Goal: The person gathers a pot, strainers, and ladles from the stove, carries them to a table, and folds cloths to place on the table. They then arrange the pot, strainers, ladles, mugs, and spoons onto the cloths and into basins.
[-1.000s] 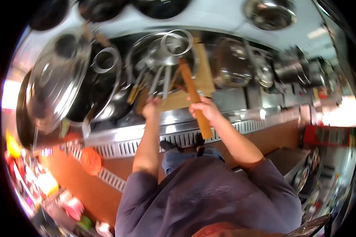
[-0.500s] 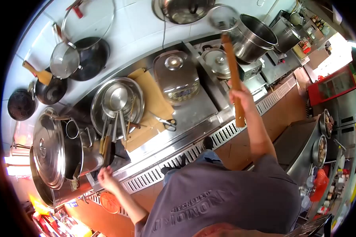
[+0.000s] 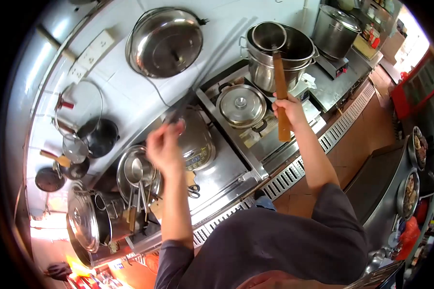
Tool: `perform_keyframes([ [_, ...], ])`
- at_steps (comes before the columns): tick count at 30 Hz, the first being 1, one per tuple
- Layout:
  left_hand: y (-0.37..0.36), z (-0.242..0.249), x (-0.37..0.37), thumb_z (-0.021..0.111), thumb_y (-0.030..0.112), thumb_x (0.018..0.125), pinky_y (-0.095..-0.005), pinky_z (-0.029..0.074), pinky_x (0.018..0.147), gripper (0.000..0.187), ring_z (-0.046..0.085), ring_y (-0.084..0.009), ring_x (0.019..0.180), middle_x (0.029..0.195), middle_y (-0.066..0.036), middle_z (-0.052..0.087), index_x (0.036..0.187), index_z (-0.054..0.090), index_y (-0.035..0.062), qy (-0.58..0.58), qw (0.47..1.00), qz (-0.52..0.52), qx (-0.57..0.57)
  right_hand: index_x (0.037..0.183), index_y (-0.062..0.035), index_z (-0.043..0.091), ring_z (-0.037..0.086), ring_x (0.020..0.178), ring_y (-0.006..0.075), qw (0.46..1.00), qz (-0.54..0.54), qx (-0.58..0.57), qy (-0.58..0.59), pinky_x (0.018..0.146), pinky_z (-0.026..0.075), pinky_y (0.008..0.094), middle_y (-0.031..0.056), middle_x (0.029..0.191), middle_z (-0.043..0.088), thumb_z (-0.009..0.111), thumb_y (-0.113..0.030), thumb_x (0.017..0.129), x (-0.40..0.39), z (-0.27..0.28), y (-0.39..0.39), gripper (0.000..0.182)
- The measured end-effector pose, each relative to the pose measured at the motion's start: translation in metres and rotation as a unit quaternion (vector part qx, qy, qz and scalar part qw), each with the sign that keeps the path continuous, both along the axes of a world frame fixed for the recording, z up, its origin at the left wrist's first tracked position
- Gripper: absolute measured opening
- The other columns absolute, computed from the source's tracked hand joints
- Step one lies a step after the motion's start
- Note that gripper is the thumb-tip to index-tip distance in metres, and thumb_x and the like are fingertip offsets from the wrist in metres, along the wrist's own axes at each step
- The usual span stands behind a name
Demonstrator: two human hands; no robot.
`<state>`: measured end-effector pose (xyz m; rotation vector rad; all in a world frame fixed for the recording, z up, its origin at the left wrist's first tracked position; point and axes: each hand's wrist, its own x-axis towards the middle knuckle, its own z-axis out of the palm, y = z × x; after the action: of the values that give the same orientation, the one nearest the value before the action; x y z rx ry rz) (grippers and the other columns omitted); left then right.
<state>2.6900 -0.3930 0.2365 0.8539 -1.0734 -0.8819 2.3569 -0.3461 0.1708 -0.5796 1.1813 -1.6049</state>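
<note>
Left hand (image 3: 165, 147) has swung up from low beside the stove edge to in front of the rice cooker (image 3: 197, 147). Strainer head has shifted too: was by the stockpot's near rim, now lines up with the pot's mouth. Camera has turned as well.

Head view: right hand (image 3: 289, 113) has its grip wrapped round the handle of a wooden-handled strainer (image 3: 279, 79); round head points away from the body, over the uncovered stockpot (image 3: 262, 74). Height above the rim unclear, contact unclear. Left grip: fingers curled and blurred, with a dark streak running up from them; cannot tell whether something is held. Lidded steel pot (image 3: 241, 105) sits between the cooker and the stockpot. Steel basin (image 3: 124, 177) with ladles stands beyond the left forearm; black-handled scissors (image 3: 194, 191) lie on the steel tabletop (image 3: 226, 173) just beside the cooker.

Risks, my judgement: one-handed hold well down the handle, so a wrist twist or slip could tip the head against the stockpot rim or drop it inside. Left hand, if lowered or swung fast, could bump the cooker or snag the hanging cord (image 3: 159, 94) nearby.
</note>
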Motion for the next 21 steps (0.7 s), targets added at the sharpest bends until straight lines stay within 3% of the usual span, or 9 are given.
perform_keyframes([
  [5, -0.058, -0.042, -0.137, 0.063, 0.0, 0.088, -0.0236, 0.053, 0.073, 0.005, 0.066, -0.0128, 0.076, 0.086, -0.008, 0.066, 0.09, 0.061, -0.0043, -0.033, 0.996, -0.086, -0.019, 0.106, -0.001, 0.054, 0.056, 0.06, 0.019, 0.998, -0.003, -0.011, -0.059, 0.058, 0.047, 0.0294, 0.0099, 0.072, 0.06, 0.056, -0.004, 0.082, -0.017, 0.009, -0.001, 0.024],
  [12, -0.097, -0.058, -0.248, 0.066, 0.017, 0.083, -0.0342, 0.053, 0.073, 0.027, 0.068, -0.0247, 0.079, 0.095, -0.018, 0.069, 0.105, 0.066, 0.0016, -0.268, 0.961, -0.009, -0.073, 0.099, -0.0023, 0.059, 0.06, 0.068, 0.0193, 0.999, 0.051, -0.004, -0.017, 0.065, 0.049, 0.0305, 0.0089, 0.076, 0.062, 0.056, -0.007, 0.083, -0.065, 0.007, -0.048, 0.017],
  [13, -0.098, -0.047, -0.261, 0.064, 0.025, 0.084, -0.0385, 0.053, 0.074, 0.03, 0.067, -0.029, 0.079, 0.094, -0.017, 0.069, 0.105, 0.067, 0.0035, -0.298, 0.947, -0.003, -0.115, 0.089, -0.004, 0.063, 0.062, 0.072, 0.0187, 0.983, 0.133, 0.015, -0.125, 0.064, 0.05, 0.0316, 0.0066, 0.078, 0.064, 0.059, -0.011, 0.081, -0.101, -0.017, -0.08, 0.011],
  [15, -0.125, -0.041, -0.297, 0.06, 0.035, 0.084, -0.0412, 0.052, 0.081, 0.032, 0.066, -0.0305, 0.09, 0.098, -0.016, 0.068, 0.098, 0.069, 0.0069, -0.429, 0.902, -0.044, -0.028, 0.094, -0.004, 0.061, 0.062, 0.075, 0.0199, 0.953, 0.171, -0.162, -0.188, 0.065, 0.051, 0.0292, 0.0077, 0.088, 0.064, 0.057, -0.009, 0.085, -0.123, -0.007, -0.105, 0.011],
  [16, -0.136, -0.043, -0.301, 0.062, 0.034, 0.083, -0.0409, 0.049, 0.087, 0.043, 0.062, -0.0338, 0.098, 0.107, -0.021, 0.062, 0.11, 0.052, 0.0033, -0.397, 0.916, -0.045, -0.014, 0.1, -0.0019, 0.058, 0.061, 0.076, 0.0219, 0.921, 0.306, -0.211, -0.114, 0.068, 0.053, 0.0297, 0.0117, 0.095, 0.063, 0.053, -0.006, 0.088, -0.157, -0.008, -0.142, 0.013],
  [17, -0.141, -0.047, -0.309, 0.064, 0.034, 0.081, -0.0405, 0.046, 0.092, 0.061, 0.057, -0.0372, 0.106, 0.116, -0.026, 0.056, 0.122, 0.035, -0.0004, -0.308, 0.949, -0.067, 0.017, 0.1, 0.0011, 0.061, 0.063, 0.084, 0.0238, 0.938, 0.194, -0.034, -0.284, 0.072, 0.055, 0.0339, 0.0159, 0.096, 0.065, 0.051, -0.016, 0.092, -0.158, 0.017, -0.157, 0.021],
  [18, -0.143, -0.049, -0.308, 0.066, 0.034, 0.08, -0.0401, 0.043, 0.098, 0.082, 0.053, -0.0406, 0.114, 0.125, -0.03, 0.049, 0.134, 0.018, -0.0041, -0.221, 0.968, -0.107, 0.056, 0.107, 0.0049, 0.056, 0.063, 0.082, 0.0267, 0.909, 0.314, -0.058, -0.267, 0.074, 0.057, 0.0364, 0.017, 0.101, 0.063, 0.051, -0.017, 0.091, -0.188, 0.015, -0.182, 0.027],
  [19, -0.138, -0.046, -0.308, 0.068, 0.034, 0.079, -0.0397, 0.04, 0.104, 0.104, 0.049, -0.044, 0.122, 0.134, -0.035, 0.043, 0.146, 0.002, -0.0078, -0.157, 0.972, -0.148, 0.093, 0.113, 0.0062, 0.054, 0.063, 0.089, 0.0272, 0.975, 0.09, -0.019, -0.202, 0.078, 0.057, 0.0357, 0.0198, 0.108, 0.061, 0.05, -0.022, 0.092, -0.164, 0.046, -0.172, 0.035],
  [21, -0.115, -0.039, -0.256, 0.07, 0.033, 0.079, -0.0405, 0.043, 0.098, 0.105, 0.056, -0.0409, 0.114, 0.128, -0.032, 0.051, 0.15, 0.0, 0.0028, -0.087, 0.954, -0.251, 0.14, 0.122, 0.0077, 0.048, 0.063, 0.095, 0.0271, 0.954, 0.176, -0.008, -0.243, 0.082, 0.056, 0.0341, 0.0218, 0.117, 0.059, 0.057, -0.03, 0.09, -0.252, -0.011, -0.243, 0.05],
])
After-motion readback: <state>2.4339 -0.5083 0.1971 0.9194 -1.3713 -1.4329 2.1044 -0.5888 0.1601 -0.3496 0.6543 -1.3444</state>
